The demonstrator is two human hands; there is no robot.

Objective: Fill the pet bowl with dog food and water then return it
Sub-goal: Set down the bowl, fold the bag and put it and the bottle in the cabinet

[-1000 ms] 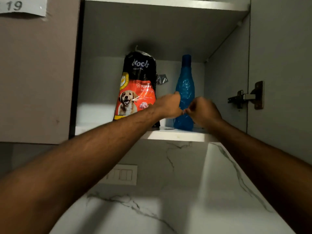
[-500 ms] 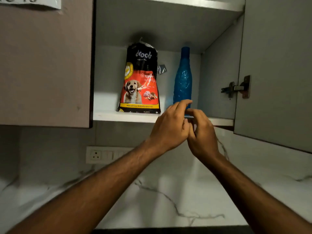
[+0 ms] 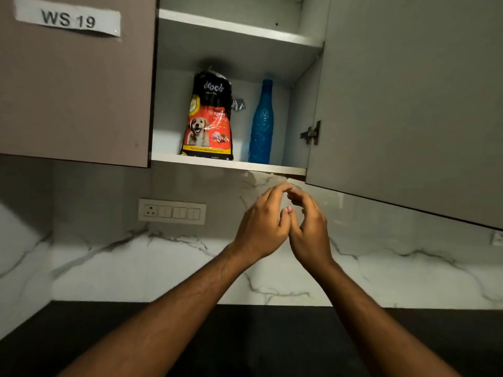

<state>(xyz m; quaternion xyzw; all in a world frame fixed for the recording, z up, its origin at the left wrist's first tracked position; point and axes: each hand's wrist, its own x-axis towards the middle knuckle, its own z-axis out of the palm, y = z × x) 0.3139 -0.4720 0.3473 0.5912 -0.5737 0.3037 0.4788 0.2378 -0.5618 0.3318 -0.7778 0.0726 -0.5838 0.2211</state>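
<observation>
Dog food bag (image 3: pixel 208 118) stands upright on the lower shelf (image 3: pixel 174 158) of the open cupboard, with its long axis vertical and its printed front facing out. Just to its right, not touching, a blue bottle (image 3: pixel 261 126) stands neck up. The open door (image 3: pixel 408 104) hangs at the right. Below the shelf, the left hand (image 3: pixel 261 227) and right hand (image 3: pixel 310 229) meet before the marble wall (image 3: pixel 136 268), fingers loosely curled, tips touching, gripping nothing. A switch plate (image 3: pixel 172 211) sits to their left.
</observation>
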